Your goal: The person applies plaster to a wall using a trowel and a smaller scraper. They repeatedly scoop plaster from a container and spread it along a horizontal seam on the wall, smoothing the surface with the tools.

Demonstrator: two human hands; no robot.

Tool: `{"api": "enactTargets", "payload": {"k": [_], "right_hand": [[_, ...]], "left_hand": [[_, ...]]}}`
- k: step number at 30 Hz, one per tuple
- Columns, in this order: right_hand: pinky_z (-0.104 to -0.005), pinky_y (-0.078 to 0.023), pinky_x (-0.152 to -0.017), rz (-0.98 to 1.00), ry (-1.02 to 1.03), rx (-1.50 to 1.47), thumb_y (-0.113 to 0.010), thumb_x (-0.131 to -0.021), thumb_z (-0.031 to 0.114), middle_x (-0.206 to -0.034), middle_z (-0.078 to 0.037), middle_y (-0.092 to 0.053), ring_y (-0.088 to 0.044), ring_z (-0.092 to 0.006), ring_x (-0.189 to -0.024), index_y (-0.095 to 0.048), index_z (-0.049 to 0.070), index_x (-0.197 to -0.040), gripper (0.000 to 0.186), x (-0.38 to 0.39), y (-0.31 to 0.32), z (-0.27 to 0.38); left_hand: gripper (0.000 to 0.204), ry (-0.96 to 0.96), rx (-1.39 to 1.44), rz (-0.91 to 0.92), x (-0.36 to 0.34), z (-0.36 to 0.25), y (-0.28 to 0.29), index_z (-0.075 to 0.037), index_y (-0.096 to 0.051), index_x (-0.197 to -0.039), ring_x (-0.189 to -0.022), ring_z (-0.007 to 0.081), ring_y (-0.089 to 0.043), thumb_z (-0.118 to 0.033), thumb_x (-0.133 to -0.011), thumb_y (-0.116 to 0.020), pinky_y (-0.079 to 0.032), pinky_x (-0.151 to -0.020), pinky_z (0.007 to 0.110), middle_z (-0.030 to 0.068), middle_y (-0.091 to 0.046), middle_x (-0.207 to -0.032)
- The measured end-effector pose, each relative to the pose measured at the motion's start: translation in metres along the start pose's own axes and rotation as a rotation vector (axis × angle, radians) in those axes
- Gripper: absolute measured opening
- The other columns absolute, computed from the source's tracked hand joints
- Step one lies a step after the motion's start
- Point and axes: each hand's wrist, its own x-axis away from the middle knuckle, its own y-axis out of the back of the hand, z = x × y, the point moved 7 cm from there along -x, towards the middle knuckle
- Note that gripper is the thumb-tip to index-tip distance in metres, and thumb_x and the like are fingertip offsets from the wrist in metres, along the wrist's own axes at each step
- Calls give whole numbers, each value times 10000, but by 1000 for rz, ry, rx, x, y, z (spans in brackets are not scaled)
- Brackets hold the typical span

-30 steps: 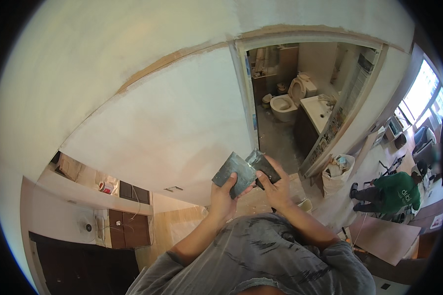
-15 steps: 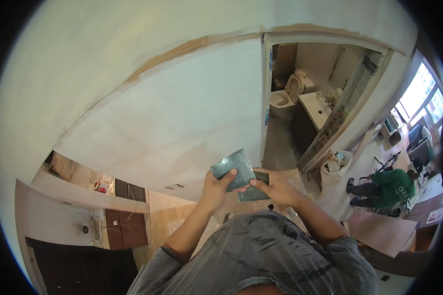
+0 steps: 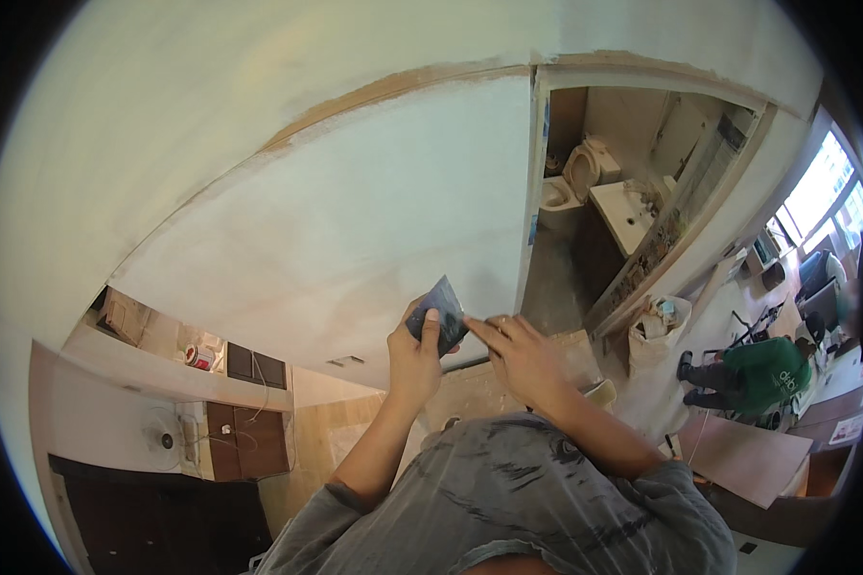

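Observation:
In front of my chest, my left hand (image 3: 418,347) grips a thin, dark rectangular scraper blade (image 3: 447,316), thumb on its near face and fingers behind. The blade is tilted, one corner pointing up. Beside it is my right hand (image 3: 523,356), its fingers stretched out and the fingertips at the blade's right edge. Nothing shows within the right hand. Whether a second blade lies behind the first cannot be seen. Beyond my hands stands a pale, patchily coated wall panel (image 3: 384,211) with a brown strip along its top edge.
Right of the panel, a doorway gives onto a bathroom with a toilet (image 3: 558,195) and a washbasin (image 3: 623,216). A white sack (image 3: 654,350) stands beyond its frame. Farther right, a person in a green shirt (image 3: 769,372) bends near boards (image 3: 743,455). A bucket (image 3: 198,356) sits on a ledge at left.
Half a second ago each hand held a blade. Now one blade shows, turned in my left hand, and my right hand's fingers have straightened, with no separate blade visible in it.

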Motion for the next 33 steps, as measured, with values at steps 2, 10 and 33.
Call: {"api": "enactTargets", "payload": {"k": [2, 10, 33], "right_hand": [[-427, -543, -879, 1, -126, -33, -577, -980, 72, -1075, -114, -653, -645, -316, -1003, -610, 173, -1428, 461, -1, -8, -18], [-428, -538, -853, 27, -8, -86, -584, -974, 80, -1080, -104, -642, -637, -307, -1006, -607, 164, -1420, 455, 14, -6, -9], [-424, -543, -865, 39, -146, 18, -645, -888, 43, -1100, -95, -633, -627, -310, -1029, -571, 135, -1446, 571, 20, -38, -41]], "left_hand": [[386, 8, -41, 28, 5, 3, -2, 85, -584, -1270, -738, 177, -707, -251, -1110, -481, -606, -634, 294, 124, -698, -913], [372, 74, -58, 20, 9, 27, 5, 80, -572, -1284, -770, 205, -727, -233, -1110, -472, -621, -644, 314, 146, -710, -961], [476, 56, -292, 66, 12, 24, -23, 92, -621, -1160, -684, 168, -708, -314, -1141, -374, -593, -598, 305, 115, -679, -784]]}}
